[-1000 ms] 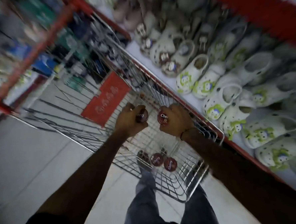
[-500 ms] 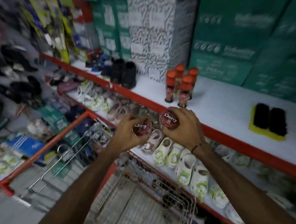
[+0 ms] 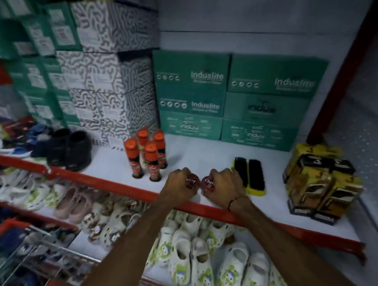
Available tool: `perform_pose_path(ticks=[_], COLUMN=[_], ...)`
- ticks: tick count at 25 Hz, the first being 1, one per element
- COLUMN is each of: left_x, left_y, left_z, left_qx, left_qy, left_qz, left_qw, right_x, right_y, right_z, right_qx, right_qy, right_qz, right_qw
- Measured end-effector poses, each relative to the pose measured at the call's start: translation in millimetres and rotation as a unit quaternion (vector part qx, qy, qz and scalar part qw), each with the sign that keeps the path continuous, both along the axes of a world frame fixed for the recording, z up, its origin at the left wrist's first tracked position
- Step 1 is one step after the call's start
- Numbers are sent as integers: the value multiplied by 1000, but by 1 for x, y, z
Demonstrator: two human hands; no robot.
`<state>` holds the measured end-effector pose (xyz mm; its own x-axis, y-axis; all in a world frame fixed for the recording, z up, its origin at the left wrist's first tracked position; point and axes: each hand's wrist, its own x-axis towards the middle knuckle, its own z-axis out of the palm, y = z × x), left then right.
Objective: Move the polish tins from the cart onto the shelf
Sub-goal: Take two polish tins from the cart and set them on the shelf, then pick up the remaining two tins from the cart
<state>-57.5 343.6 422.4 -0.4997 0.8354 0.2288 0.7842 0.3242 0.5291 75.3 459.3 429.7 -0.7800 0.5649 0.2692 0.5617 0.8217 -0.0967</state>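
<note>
Nearest to us, the cart (image 3: 33, 244) shows only as wire and a red rim at the lower left, too blurred to tell whether any tins remain in it. Beyond it, white clogs (image 3: 198, 260) fill the lower shelf under our forearms.

Further out, our hands reach over the red front edge of the shelf (image 3: 205, 157). Our left hand (image 3: 176, 186) is curled closed around the left tin (image 3: 191, 182), and our right hand (image 3: 223, 188) is curled closed around the right tin (image 3: 208, 185). The two red lids sit side by side, touching or nearly so, tilted up toward us, just above or on the white shelf surface near its front edge; we cannot tell whether they rest on it yet.

To the left of our hands stand four bottles (image 3: 146, 153) with orange caps; to the right lie two brushes (image 3: 249, 173), the nearer one just beside our right hand. At the far right sit yellow and black boxes (image 3: 320, 184). Behind everything, green boxes (image 3: 230, 96) and patterned boxes (image 3: 105, 82) are stacked against the wall.

We judge the task to be mid-way at least for this pair: both tins are carried to the shelf and about to be set down in the gap between bottles and brushes. Letting go is left, and whatever the cart may hold.
</note>
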Motion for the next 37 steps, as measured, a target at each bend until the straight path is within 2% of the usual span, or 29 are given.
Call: perform_pose_path(ticks=[5,11,19,21,23,27,29,31,34,37], left_x=[-24,-47,-56,-47,-33,-1,13,19,18,36], left_y=[42,84,93,80,54,-22,-68,-117,-186,-241], left_z=[0,-6,-9,-5,0,-11,-29,-67,-153,-244], left_qx=[5,-6,-39,-4,88,248,298,282,197,61], left_qy=[6,23,19,2,13,30,29,29,-22,-85], left_qz=[-9,3,35,51,54,106,145,188,265,296], left_qw=[1000,1000,998,999,995,963,943,940,944,949], right_x=[-26,-49,-52,-46,-38,-26,-25,-25,-26,-16], right_y=[46,80,86,73,47,-36,-82,-127,-186,-221], right_z=[-4,-6,-9,-2,7,9,-8,-39,-110,-198], right_qx=[-26,-17,-25,-37,-33,6,-1,-27,-92,-140], right_qy=[-36,-24,-9,42,140,333,368,352,281,140], right_qz=[-3,-13,-26,-25,-15,38,97,157,235,278], right_qw=[999,999,999,998,990,942,925,922,926,940])
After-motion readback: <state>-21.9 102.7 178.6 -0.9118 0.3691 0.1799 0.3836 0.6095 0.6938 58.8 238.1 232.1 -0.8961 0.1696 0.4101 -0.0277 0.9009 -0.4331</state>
